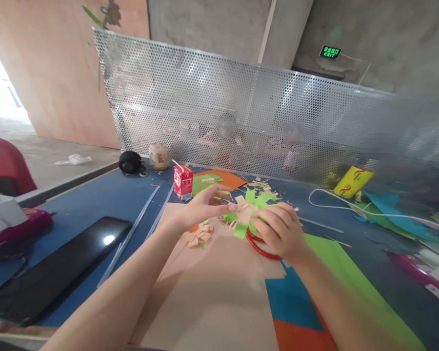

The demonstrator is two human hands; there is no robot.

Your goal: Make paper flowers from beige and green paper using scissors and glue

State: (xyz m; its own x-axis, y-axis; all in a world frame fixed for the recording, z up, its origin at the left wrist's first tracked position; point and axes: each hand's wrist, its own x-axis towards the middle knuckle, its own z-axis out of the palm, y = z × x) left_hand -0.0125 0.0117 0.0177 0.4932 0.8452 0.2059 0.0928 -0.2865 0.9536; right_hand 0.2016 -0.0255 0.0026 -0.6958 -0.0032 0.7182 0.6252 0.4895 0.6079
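Fingers point(225, 207) of the left hand point(205, 207) are stretched out flat and open, their tips touching the green paper strips point(258, 200). Fingers point(269, 226) of the right hand point(280, 231) are curled shut around red scissors point(259, 246), whose handle loop peeks out under the palm. Both hands sit over a tan paper sheet point(212, 287) on the blue counter point(106, 197). Small tan scraps point(199, 236) lie just beside the left wrist. A red juice box point(183, 181) stands behind the hands.
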